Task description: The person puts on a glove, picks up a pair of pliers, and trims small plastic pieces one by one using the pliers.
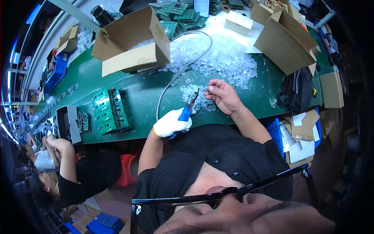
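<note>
My left hand [173, 124], in a white glove, is closed around blue-handled nippers [187, 111]. Their metal jaws point up toward the fingertips of my bare right hand [223, 95]. Thumb and fingers of that hand pinch a small clear plastic piece [207, 89], mostly hidden by the fingertips. Beneath the jaws lies a small heap of clear plastic pieces [200, 102] on the green tabletop [148, 91]. Beyond it spreads a much larger pile of clear plastic pieces [230, 58]. A grey hose [165, 87] curves from beside the glove across that pile.
Open cardboard boxes stand at the back left [128, 64] and right [286, 43]. Green circuit boards [111, 111] are stacked on the left, more boards [181, 15] at the back. A black bag [298, 91] sits at the right edge. Two people [70, 163] work along the table's left.
</note>
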